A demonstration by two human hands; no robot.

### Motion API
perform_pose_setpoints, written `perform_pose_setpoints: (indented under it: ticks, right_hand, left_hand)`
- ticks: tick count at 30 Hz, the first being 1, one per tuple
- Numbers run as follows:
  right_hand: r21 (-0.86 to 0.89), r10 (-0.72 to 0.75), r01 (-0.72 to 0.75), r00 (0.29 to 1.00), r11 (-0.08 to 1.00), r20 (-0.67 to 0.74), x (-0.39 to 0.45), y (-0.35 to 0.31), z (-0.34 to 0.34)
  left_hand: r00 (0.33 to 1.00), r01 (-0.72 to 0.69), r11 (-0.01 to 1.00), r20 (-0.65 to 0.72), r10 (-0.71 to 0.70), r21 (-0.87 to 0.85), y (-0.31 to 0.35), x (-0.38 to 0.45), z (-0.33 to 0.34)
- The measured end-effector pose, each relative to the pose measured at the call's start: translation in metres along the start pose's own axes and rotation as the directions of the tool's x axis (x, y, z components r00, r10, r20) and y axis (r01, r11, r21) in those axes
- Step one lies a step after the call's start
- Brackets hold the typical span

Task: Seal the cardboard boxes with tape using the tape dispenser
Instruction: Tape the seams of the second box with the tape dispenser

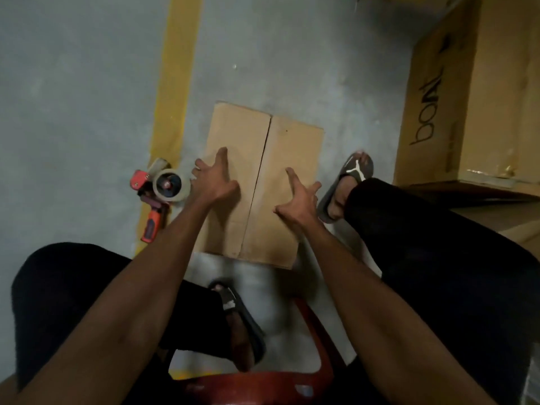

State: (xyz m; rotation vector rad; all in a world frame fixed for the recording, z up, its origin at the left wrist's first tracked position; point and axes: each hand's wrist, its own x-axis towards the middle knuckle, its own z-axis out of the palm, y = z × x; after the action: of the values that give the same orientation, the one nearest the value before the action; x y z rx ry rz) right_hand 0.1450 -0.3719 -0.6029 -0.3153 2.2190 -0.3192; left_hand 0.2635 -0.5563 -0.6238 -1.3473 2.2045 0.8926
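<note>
A small brown cardboard box [280,147] lies on the grey floor in front of me, its two top flaps folded shut with a bare seam down the middle. My left hand [214,178] hovers over the left flap with fingers spread and holds nothing. Over the right flap, my right hand [298,197] is likewise spread and empty. Whether either palm touches the cardboard, I cannot tell. A red-handled tape dispenser [159,194] with a roll of clear tape lies on the floor just left of the box, beside my left hand.
A yellow floor line [178,68] runs past the dispenser. A large printed carton [473,92] stands at the right. My feet in dark sandals [347,182] flank the box, and a red plastic stool [263,384] is under me.
</note>
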Motion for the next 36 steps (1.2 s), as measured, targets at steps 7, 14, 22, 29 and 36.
perform_pose_setpoints:
  ticks: [7,14,22,29,36]
  right_hand:
    - [-0.041,0.045,-0.043,0.998,0.998,0.046,-0.007,0.014,0.049]
    - [-0.333,0.064,-0.070,0.998,0.940,-0.029,-0.023,0.006,0.069]
    - [-0.596,-0.526,0.607,0.782,0.525,0.333,0.000,-0.069,0.090]
    - [-0.645,-0.462,0.648,0.754,0.405,0.467,0.009,-0.098,0.129]
    - [-0.657,-0.473,0.649,0.750,0.384,0.463,0.015,-0.093,0.137]
  left_hand:
    - [0.995,-0.091,0.988,0.060,0.084,0.125,-0.017,0.042,0.007]
    - [0.986,-0.169,0.953,0.049,0.161,0.251,-0.026,0.037,0.018]
    - [0.881,-0.075,0.881,-0.445,-0.161,-0.468,-0.109,0.011,0.023]
    - [0.695,0.592,0.664,-0.128,-0.708,-0.456,-0.162,0.031,0.013]
    - [0.762,0.556,0.525,0.143,-0.631,-0.644,-0.200,0.059,0.031]
